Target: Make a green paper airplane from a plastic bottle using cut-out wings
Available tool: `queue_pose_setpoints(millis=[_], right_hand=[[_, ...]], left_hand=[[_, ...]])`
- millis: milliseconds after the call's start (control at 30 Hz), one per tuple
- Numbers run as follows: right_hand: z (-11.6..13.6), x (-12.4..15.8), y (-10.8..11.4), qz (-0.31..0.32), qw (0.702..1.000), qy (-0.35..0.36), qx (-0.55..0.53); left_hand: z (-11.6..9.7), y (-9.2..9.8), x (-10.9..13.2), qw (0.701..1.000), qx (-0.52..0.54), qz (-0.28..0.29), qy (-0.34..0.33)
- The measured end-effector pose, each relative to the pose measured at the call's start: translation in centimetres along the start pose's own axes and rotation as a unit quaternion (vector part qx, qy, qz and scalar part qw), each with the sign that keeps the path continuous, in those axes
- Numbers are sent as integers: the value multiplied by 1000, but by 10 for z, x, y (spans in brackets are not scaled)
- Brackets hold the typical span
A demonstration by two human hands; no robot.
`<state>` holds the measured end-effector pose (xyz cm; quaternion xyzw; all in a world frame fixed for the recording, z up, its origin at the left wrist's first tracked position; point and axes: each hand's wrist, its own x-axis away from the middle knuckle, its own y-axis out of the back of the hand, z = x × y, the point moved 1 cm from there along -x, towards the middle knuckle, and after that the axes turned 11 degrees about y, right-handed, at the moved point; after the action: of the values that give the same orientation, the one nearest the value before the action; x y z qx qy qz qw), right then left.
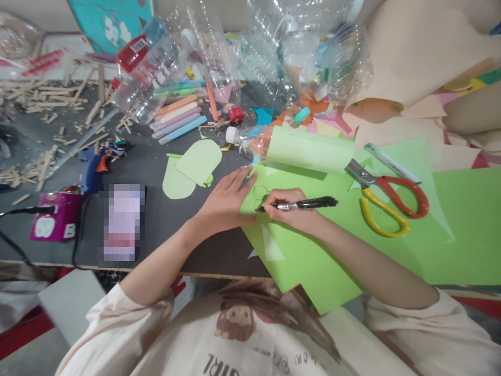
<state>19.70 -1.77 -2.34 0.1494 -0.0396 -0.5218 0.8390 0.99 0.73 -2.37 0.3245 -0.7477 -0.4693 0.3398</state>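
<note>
My right hand (287,209) is closed round a black and silver pen (309,203). Its tip touches a green sheet of paper (321,256) beside drawn rounded outlines (260,194). My left hand (227,201) lies flat with fingers stretched over the sheet's left edge. Left of it rest pale green rounded cut-outs (199,162), partly overlapping. Just beyond my hands, a plastic bottle wrapped in light green paper (311,149) lies on its side, its white cap (230,135) pointing left. Scissors (385,201) with one red and one yellow handle loop lie to the right on the green paper.
Clear plastic bottles (282,47) crowd the back. Pastel sticks (180,117) and scattered wooden sticks (43,104) lie left of them. A phone (123,222), a purple box (52,216) with a cable and a blue glue gun (91,167) sit at left. Brown paper (422,47) rises at right.
</note>
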Motion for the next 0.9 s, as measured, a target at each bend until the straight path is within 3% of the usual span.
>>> queue_pose_setpoints(millis=[300,500,700,900], right_hand=[[1,0,-1,-20,1000,-4,21],[2,0,1,40,999,1,-17],[2,0,1,11,1000,-2,11],[1,0,3,73,996,-16,-51]], left_hand=[[-1,5,0,999,-8,32,1],[-1,4,0,999,-6,35,4],[1,4,0,999,-7,34,-1],[2,3,0,1000,-2,30,-6]])
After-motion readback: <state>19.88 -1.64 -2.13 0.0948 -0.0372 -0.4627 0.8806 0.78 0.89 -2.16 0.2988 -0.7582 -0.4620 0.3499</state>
